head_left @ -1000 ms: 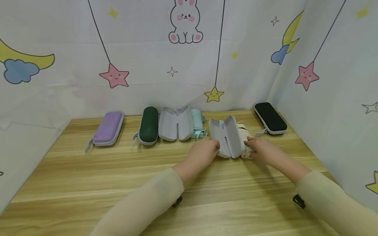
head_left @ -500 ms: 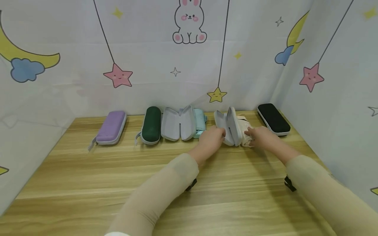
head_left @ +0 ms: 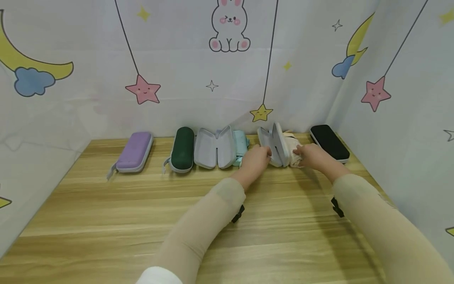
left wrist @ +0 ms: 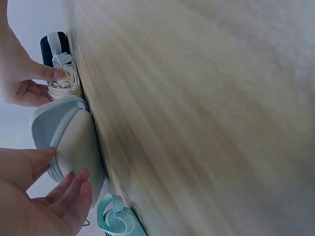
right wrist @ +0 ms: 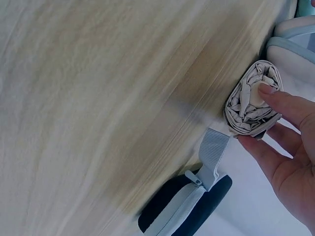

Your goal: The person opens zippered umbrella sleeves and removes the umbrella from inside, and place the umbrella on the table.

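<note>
My left hand [head_left: 256, 158] pinches the near left edge of an open, light grey-lined zip case [head_left: 278, 146]. In the left wrist view the thumb lies at the rim of the case [left wrist: 81, 147], with the other fingers along its pale outer shell. My right hand [head_left: 313, 156] grips a cream rolled-up folding umbrella [head_left: 292, 150] standing close against the right side of that case. In the right wrist view the thumb presses the round end of the umbrella [right wrist: 246, 105], and fingers hold its far side.
Leftward along the wall stand a teal folded umbrella [head_left: 240, 144], another open grey-lined case [head_left: 209, 150], a dark green case [head_left: 182, 150] and a purple case [head_left: 135, 152]. A black case [head_left: 330, 142] lies to the right. A patterned cloth wall [head_left: 177, 59] borders the wooden table [head_left: 142, 221].
Both hands have pushed the open case and the cream umbrella away from me, toward the back wall. The head view has shifted slightly; the other cases have stayed put.
</note>
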A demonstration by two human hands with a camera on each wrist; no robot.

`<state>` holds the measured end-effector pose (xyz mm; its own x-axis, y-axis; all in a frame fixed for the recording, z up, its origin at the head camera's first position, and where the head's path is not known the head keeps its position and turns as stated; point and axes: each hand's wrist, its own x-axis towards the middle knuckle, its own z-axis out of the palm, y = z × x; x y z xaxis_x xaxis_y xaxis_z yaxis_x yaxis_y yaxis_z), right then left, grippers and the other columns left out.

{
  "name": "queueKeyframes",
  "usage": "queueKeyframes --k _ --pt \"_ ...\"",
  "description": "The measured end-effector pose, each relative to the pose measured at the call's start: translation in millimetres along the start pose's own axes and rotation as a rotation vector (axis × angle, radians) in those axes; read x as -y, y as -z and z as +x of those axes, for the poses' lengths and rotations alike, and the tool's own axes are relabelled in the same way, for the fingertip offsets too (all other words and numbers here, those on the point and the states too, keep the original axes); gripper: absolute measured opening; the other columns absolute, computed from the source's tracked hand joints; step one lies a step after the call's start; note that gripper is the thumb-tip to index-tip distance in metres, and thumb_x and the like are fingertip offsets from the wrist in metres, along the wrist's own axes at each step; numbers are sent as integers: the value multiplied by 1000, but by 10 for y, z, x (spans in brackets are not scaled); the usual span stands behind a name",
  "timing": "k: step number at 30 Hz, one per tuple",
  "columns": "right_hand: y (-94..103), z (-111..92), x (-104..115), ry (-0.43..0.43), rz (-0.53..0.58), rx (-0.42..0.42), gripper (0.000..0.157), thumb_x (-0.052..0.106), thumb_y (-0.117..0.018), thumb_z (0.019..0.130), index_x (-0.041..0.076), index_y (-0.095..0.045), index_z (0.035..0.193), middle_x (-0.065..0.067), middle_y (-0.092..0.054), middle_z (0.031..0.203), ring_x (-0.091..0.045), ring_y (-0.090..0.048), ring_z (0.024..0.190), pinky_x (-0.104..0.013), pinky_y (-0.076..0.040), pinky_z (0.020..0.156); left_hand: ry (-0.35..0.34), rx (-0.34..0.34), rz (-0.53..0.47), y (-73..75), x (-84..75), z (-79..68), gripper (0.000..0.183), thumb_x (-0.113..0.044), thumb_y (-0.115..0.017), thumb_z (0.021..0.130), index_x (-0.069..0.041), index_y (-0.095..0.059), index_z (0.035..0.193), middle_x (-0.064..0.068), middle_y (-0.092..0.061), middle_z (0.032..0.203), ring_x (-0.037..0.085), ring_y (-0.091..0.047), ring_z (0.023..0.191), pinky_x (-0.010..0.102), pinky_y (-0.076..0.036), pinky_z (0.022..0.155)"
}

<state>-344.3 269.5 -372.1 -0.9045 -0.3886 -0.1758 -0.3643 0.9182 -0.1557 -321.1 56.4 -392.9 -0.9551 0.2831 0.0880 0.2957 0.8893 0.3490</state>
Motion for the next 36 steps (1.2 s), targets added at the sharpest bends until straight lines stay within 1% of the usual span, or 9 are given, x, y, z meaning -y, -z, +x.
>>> queueKeyframes --k 4,9,11,16,19,23,27,33,36 --pt "-8 6 -15 8 -9 -3 56 6 -74 85 -5 -52 135 -31 -33 145 -47 -45 124 -51 -43 97 29 2 -23 8 3 -14 26 -24 -61 98 -23 -65 123 0 -62 111 14 -59 96 29 -50 72" --pt "2 -42 -32 29 -24 5 54 8 -71 89 -4 -51 138 -29 -32 147 -41 -57 111 -45 -49 85 42 13 -28 49 6 -60 28 -26 -62 97 -22 -65 124 1 -62 113 14 -60 95 30 -50 72" --pt "15 -73 -49 39 -39 1 54 10 -70 90 -2 -51 139 -28 -33 148 -40 -58 110 -46 -49 84 40 18 -28 71 6 -80 28 -27 -63 97 -21 -65 124 1 -62 113 15 -60 95 30 -50 72" --pt "86 -166 -136 40 -55 -34 56 10 -73 87 -3 -51 138 -29 -43 142 -46 -47 123 -56 -41 96 22 20 -35 115 30 -127 28 -27 -62 96 -19 -66 123 1 -62 114 15 -60 97 31 -51 72" --pt "139 -224 -228 44 -94 -60 57 9 -73 86 -6 -52 136 -32 -46 137 -49 -43 125 -59 -37 99 9 21 -34 134 52 -160 28 -25 -62 96 -18 -66 122 2 -63 113 15 -60 97 31 -51 73" --pt "194 -293 -369 8 -137 -80 59 12 -74 85 -9 -51 135 -35 -43 138 -53 -39 126 -61 -34 101 -9 22 -24 157 65 -217 27 -25 -62 96 -18 -67 121 1 -63 112 14 -59 95 30 -50 74" --pt "198 -336 -517 -31 -140 -95 62 20 -72 86 -10 -49 135 -39 -38 139 -56 -36 126 -64 -31 101 -36 27 -2 171 54 -289 26 -26 -61 96 -19 -67 120 0 -64 112 13 -59 95 30 -50 72" --pt "129 -345 -743 -75 -95 -87 67 25 -65 91 -14 -40 138 -42 -27 143 -59 -27 129 -65 -25 104 -80 69 -9 175 -19 -414 28 -27 -59 97 -21 -66 122 -3 -65 121 14 -60 109 32 -51 80" --pt "104 -345 -820 -77 -68 -81 68 26 -63 91 -16 -38 138 -43 -23 144 -59 -25 130 -65 -23 105 -105 92 -14 176 -67 -464 28 -29 -58 97 -22 -66 123 -4 -66 118 13 -61 107 32 -51 81"
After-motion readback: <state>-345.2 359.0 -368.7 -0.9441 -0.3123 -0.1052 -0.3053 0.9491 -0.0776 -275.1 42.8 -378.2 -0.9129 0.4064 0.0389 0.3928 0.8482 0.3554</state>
